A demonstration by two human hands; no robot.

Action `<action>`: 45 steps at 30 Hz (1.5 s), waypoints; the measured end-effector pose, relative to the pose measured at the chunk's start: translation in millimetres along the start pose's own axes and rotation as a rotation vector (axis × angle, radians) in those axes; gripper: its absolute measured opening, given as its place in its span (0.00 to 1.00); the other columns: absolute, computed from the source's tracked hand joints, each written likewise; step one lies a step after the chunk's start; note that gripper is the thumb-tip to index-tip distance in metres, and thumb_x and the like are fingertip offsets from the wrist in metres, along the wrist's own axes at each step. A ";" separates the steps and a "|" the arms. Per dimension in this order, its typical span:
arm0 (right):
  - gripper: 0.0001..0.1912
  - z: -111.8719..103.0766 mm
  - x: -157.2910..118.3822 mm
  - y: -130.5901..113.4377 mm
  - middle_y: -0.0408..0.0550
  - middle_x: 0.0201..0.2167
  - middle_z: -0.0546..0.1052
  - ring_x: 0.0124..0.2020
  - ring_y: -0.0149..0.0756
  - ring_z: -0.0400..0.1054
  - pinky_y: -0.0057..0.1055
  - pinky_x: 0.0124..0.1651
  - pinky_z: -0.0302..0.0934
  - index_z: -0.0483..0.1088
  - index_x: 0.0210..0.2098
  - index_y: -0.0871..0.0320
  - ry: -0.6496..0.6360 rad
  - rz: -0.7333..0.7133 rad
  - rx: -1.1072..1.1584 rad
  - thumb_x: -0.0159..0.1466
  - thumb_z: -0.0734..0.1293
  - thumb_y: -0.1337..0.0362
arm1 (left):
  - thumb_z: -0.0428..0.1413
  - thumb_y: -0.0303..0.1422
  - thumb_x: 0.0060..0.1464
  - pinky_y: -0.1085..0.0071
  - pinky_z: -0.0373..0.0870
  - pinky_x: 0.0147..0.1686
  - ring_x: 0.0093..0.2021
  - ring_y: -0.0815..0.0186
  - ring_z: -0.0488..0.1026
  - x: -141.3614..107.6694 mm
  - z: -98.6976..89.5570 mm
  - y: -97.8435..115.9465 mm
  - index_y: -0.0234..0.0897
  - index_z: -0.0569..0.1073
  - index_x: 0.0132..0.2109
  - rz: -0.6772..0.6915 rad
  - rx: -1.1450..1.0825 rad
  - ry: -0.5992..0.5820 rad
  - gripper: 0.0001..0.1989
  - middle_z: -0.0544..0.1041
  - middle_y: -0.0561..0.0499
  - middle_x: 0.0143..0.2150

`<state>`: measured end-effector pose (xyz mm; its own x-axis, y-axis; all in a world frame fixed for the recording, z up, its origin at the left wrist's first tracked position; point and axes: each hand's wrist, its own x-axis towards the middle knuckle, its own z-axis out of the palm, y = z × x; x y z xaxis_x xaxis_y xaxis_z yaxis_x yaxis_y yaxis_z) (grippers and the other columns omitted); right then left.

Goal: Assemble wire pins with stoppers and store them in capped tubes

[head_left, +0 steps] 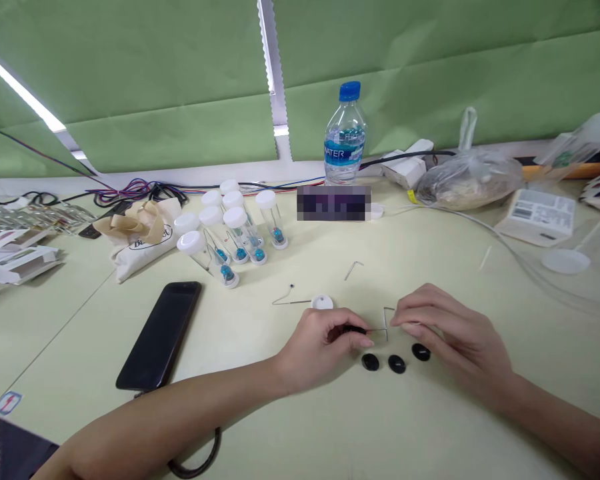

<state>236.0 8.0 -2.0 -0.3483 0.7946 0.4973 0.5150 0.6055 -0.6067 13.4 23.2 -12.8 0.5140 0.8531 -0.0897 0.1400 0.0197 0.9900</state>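
My left hand [323, 348] is closed, thumb and fingers pinching a black disc [354, 329] seen edge-on. A thin metal pin [377, 330] sticks out from it to the right. Facing it, my right hand [455, 333] is closed in a pinch; what lies between its fingertips is mostly hidden. A bent metal wire [385, 323] shows right beside those fingertips, and the pin reaches it. Below the hands lie three black discs: one on the left [370, 362], one in the middle [397, 364] and one under my right hand [421, 352]. A white cap [322, 303] lies just beyond my left hand.
Behind are clear tubes [277, 223] with white caps and blue pieces, a water bottle [346, 137] and a cloth pouch [145, 243]. A phone [160, 335] lies left. Loose bent wires [353, 269] lie ahead. A plastic bag [473, 179] and a folded card [537, 217] are right.
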 end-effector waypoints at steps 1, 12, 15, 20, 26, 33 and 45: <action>0.08 0.3 -0.2 0.2 0.48 0.33 0.75 0.33 0.38 0.70 0.34 0.33 0.64 0.73 0.37 0.50 0.009 0.010 -0.006 0.66 0.61 0.65 | 0.60 0.36 0.52 0.69 0.69 0.34 0.32 0.66 0.71 0.3 0.0 0.1 0.35 0.78 0.36 0.000 -0.012 0.001 0.08 0.76 0.49 0.30; 0.12 -13.8 11.4 23.6 0.48 0.35 0.72 0.34 0.37 0.67 0.33 0.35 0.62 0.71 0.38 0.53 -0.134 0.344 0.089 0.66 0.62 0.53 | 0.62 0.30 0.49 0.70 0.71 0.34 0.32 0.69 0.71 0.9 0.2 1.1 0.36 0.75 0.34 0.066 -0.213 0.052 0.04 0.73 0.50 0.35; 0.11 -33.8 13.4 22.3 0.46 0.34 0.73 0.32 0.36 0.67 0.31 0.34 0.62 0.72 0.38 0.54 -0.554 0.345 0.239 0.63 0.66 0.54 | 0.64 0.30 0.47 0.75 0.67 0.27 0.28 0.72 0.69 1.2 -1.0 -0.1 0.35 0.75 0.32 0.052 -0.300 0.060 0.05 0.75 0.50 0.34; 0.06 -46.3 10.0 16.9 0.46 0.38 0.72 0.38 0.36 0.68 0.34 0.42 0.63 0.73 0.37 0.55 -0.728 0.335 0.277 0.62 0.68 0.60 | 0.67 0.31 0.41 0.74 0.67 0.22 0.20 0.74 0.67 5.7 -3.6 -0.6 0.33 0.74 0.32 0.030 -0.429 0.064 0.11 0.75 0.52 0.29; 0.12 -24.2 6.4 15.1 0.48 0.39 0.73 0.40 0.36 0.69 0.36 0.42 0.64 0.66 0.29 0.57 -0.366 0.390 0.450 0.65 0.65 0.57 | 0.68 0.33 0.41 0.70 0.72 0.34 0.27 0.69 0.75 7.3 -4.9 5.7 0.33 0.73 0.34 0.042 -0.489 0.058 0.14 0.76 0.51 0.28; 0.14 0.3 -7.6 2.5 0.42 0.23 0.69 0.21 0.30 0.61 0.28 0.24 0.57 0.69 0.37 0.57 0.015 0.425 0.319 0.68 0.59 0.54 | 0.66 0.35 0.46 0.62 0.74 0.42 0.35 0.65 0.75 6.5 -3.0 6.4 0.35 0.80 0.34 0.143 -0.503 0.014 0.09 0.74 0.49 0.36; 0.12 12.8 -14.6 -20.0 0.43 0.29 0.73 0.24 0.31 0.66 0.27 0.28 0.61 0.71 0.42 0.53 -0.207 0.245 0.192 0.68 0.59 0.56 | 0.67 0.37 0.43 0.65 0.71 0.41 0.38 0.62 0.72 1.8 1.4 2.3 0.41 0.82 0.39 0.322 -0.172 0.044 0.13 0.75 0.45 0.37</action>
<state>220.8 -15.1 -5.1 -0.3941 0.8972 0.1993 0.4530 0.3783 -0.8073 15.8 24.1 -10.8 0.4716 0.8512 0.2302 -0.1687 -0.1691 0.9711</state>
